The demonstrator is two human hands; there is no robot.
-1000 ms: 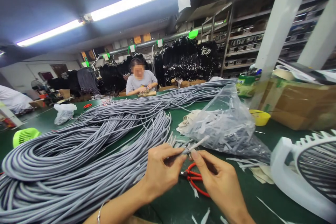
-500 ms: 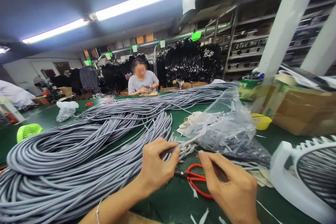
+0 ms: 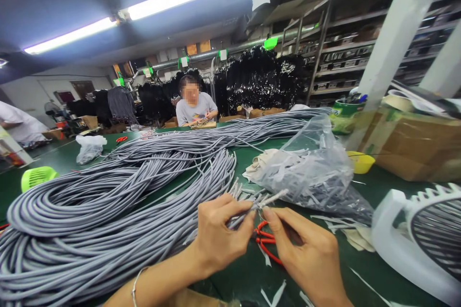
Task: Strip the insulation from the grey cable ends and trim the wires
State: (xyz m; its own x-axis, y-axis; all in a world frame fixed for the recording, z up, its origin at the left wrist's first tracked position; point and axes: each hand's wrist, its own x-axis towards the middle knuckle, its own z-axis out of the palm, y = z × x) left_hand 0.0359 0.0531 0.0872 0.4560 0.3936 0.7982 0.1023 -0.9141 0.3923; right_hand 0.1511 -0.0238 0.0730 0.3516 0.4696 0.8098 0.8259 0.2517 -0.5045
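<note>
My left hand (image 3: pixel 219 235) is closed round the end of a grey cable (image 3: pixel 268 200), thumb and fingers pinching it just behind its stripped tip. My right hand (image 3: pixel 309 259) pinches the same cable tip from the right, fingertips meeting the left hand's. Under both hands lie red-handled scissors (image 3: pixel 264 242) on the green table (image 3: pixel 245 276). A big coil of grey cables (image 3: pixel 108 211) spreads to the left, its cut ends fanning out near my left hand.
A clear plastic bag of grey offcuts (image 3: pixel 313 172) lies behind my hands. A white fan (image 3: pixel 421 240) stands at the right, a cardboard box (image 3: pixel 414 144) and yellow bowl (image 3: pixel 358 160) behind it. A person (image 3: pixel 196 105) works at the table's far end. A green fan (image 3: pixel 36 177) sits at the left.
My right hand has come back up to the cable tip after dropping away to the right half a second ago. The left hand has kept its grip throughout.
</note>
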